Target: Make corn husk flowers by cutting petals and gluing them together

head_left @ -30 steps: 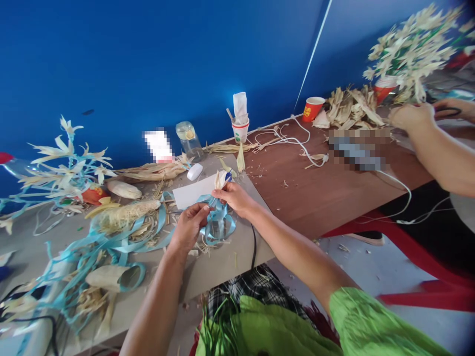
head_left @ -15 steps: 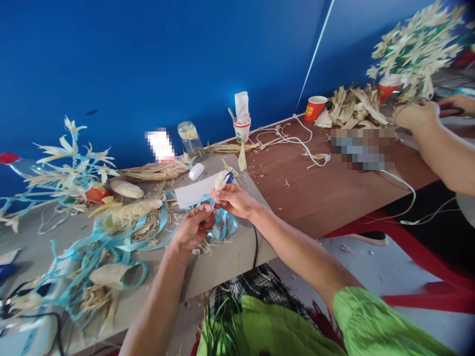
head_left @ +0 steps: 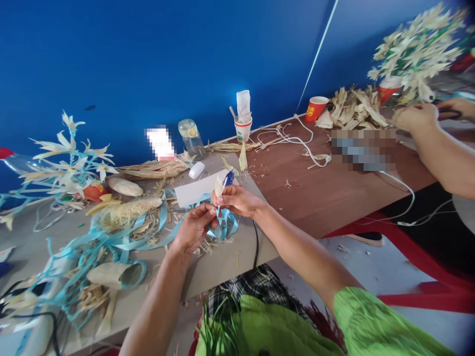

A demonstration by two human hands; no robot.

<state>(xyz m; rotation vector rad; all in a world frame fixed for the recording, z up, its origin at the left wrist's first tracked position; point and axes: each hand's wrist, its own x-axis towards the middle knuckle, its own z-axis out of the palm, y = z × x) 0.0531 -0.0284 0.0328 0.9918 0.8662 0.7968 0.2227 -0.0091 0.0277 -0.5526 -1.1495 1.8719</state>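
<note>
Between thumb and fingers, my right hand [head_left: 240, 200] grips a small pale corn-husk flower [head_left: 218, 186], its tip pointing up. Close beside it on the left, my left hand [head_left: 196, 225] is closed in a pinch at light-blue ribbon [head_left: 219, 213] just under the flower. More loops of the blue ribbon hang below the hands and trail left across the table. Behind my right hand lies a dark blue object [head_left: 229, 177], partly covered, and a white sheet [head_left: 193, 190] is flat on the table beyond the fingers.
Left are husk flowers [head_left: 67, 153], a corn cob [head_left: 124, 209], a cardboard tube [head_left: 111, 275] and tangled ribbon. A jar [head_left: 192, 138], a white cup [head_left: 243, 129] and a red cup [head_left: 315, 109] stand along the wall. A co-worker's hands [head_left: 417, 118] are at far right.
My left hand has shifted slightly away from the flower's base, and blue ribbon now shows below the flower. The flower stands more upright in my right hand.
</note>
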